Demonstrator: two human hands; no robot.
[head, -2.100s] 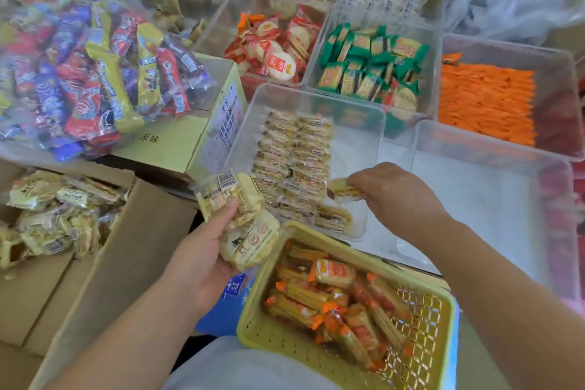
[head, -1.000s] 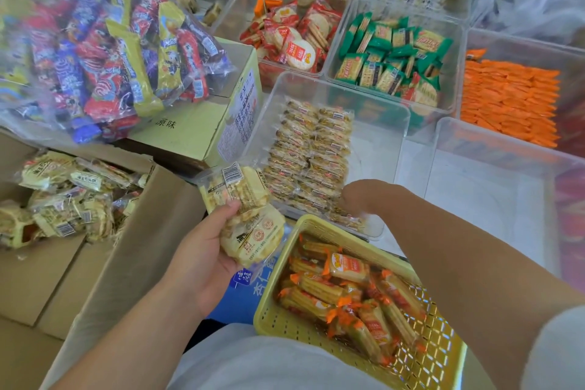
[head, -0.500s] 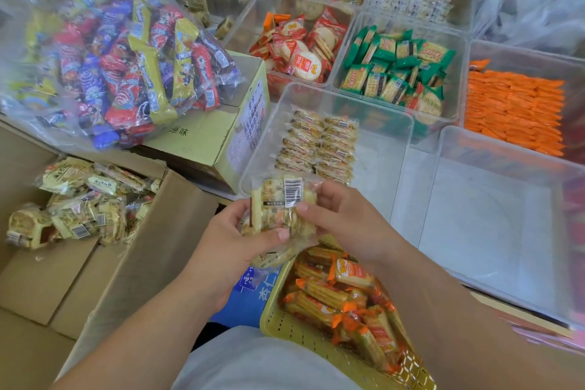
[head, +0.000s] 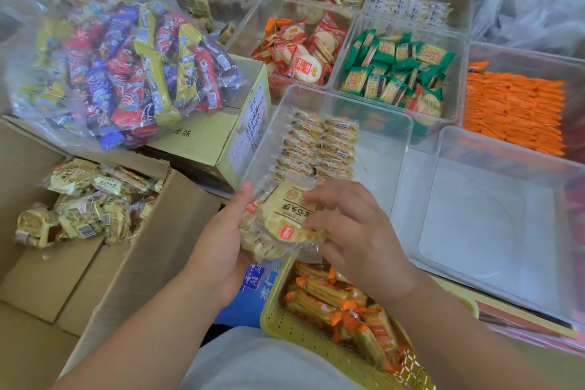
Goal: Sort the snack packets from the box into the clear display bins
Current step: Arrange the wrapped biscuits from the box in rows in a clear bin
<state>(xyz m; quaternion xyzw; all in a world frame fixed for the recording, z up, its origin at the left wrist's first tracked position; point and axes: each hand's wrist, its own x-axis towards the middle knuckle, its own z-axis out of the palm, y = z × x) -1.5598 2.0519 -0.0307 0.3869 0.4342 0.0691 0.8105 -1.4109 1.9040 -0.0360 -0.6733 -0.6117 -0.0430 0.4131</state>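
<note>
1. Cream packets (head: 281, 225) sit stacked between your hands, just before the near edge of the clear bin (head: 380, 161), likely so you can peel one off for the rows (head: 319, 146) inside.
2. Your left hand (head: 221, 250) cradles the stack, thumb curled over it.
3. On your right hand (head: 357, 244), narrowly spread fingers (head: 329, 196) pinch the top packet.

The right hand (head: 354, 231) covers part of the snack pack (head: 285, 218), which hides the near rows in the clear bin (head: 383, 152). The yellow basket (head: 294, 339) runs under the right forearm (head: 443, 326) and off the bottom edge. The far bins (head: 221, 3) are blurred
</note>
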